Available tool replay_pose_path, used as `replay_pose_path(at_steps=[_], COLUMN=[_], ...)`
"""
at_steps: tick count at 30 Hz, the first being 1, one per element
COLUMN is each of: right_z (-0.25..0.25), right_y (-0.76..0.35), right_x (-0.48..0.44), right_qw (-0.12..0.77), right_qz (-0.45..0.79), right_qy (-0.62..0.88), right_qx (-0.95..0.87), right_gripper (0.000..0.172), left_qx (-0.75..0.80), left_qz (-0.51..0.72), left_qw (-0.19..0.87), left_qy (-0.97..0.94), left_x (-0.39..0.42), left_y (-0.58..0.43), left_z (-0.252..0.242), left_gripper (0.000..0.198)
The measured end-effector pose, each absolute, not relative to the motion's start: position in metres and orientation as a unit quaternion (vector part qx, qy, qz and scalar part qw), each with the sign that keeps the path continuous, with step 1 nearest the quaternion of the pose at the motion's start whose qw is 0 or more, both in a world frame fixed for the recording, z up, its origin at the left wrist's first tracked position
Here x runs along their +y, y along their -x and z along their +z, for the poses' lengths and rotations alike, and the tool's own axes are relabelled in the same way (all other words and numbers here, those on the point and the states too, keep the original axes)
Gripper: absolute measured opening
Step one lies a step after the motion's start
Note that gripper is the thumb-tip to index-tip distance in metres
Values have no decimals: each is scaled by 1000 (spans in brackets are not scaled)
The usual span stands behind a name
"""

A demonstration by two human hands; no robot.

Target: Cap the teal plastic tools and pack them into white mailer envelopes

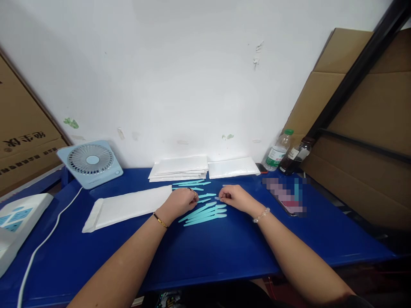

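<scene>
Several thin teal eyebrow razors [207, 212] lie in a loose fan on the blue table between my hands, with more teal razors [192, 183] behind them. My left hand [184, 202] is closed just over the razors, its thumb and fingers together; what it holds is hidden. My right hand [236, 197] is pinched at the right of the razors' ends. A small translucent strip [217, 198] shows at its fingertips. A long white padded mailer [131, 207] lies flat by my left hand.
White mailers are stacked [180, 167] along the wall, with another pile [234, 167] beside them. A blue fan [93, 160] stands at left, near a white device [22, 226] and cable [48, 241]. A clear bottle [278, 152], a dark bottle [297, 156] and a blurred phone [284, 196] are at right.
</scene>
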State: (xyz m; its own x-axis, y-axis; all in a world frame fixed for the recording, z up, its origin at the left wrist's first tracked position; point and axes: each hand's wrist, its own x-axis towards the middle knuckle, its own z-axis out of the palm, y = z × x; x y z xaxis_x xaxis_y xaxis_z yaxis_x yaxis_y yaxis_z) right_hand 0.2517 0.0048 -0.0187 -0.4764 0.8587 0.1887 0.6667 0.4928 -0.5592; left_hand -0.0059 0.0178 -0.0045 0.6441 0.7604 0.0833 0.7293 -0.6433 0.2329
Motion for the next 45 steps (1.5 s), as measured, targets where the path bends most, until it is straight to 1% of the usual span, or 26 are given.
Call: replay_pose_path(at_steps=[3,11,15,18,20,23,24,26,30,33,37,39,42,45], right_z=[-23,-24,-26,-23,-18,-8,-5,-2,-9,-16,-18,-17,-13,-9], right_y=[-251,-248,-239,-238,-247,-272,-282,-297,-304,-294,-280,-274,-266,-263], right_x=[7,9,9,8,9,11,12,15,17,16,13,12,9,6], right_qw=[243,247,245,233,246,283,279,242,157,141,175,191,191,188], right_qz=[219,202,198,219,223,173,152,127,124,151,149,135,119,138], right_qy=[453,435,422,412,426,493,522,575,628,612,549,516,486,465], right_qx=[-829,-842,-850,-853,-841,-804,-792,-771,-752,-764,-804,-824,-844,-854], right_gripper=[8,12,12,13,13,16,16,13,3,3,3,7,14,12], left_qx=[397,393,373,359,380,437,451,468,481,490,500,499,498,497], left_qz=[91,95,111,119,124,163,173,171,148,153,151,151,153,158], left_qw=[77,90,132,158,165,142,130,123,142,141,162,162,157,159], left_qy=[-910,-910,-912,-912,-902,-873,-866,-858,-852,-847,-837,-838,-839,-838], left_x=[18,20,17,15,15,20,22,27,30,29,26,26,26,26], left_y=[3,2,-4,-9,-9,0,3,9,12,10,8,8,8,9], left_z=[-7,-9,-11,-12,-12,-12,-13,-16,-20,-20,-17,-16,-15,-16], left_gripper=[20,20,21,21,20,19,20,18,15,14,13,13,12,11])
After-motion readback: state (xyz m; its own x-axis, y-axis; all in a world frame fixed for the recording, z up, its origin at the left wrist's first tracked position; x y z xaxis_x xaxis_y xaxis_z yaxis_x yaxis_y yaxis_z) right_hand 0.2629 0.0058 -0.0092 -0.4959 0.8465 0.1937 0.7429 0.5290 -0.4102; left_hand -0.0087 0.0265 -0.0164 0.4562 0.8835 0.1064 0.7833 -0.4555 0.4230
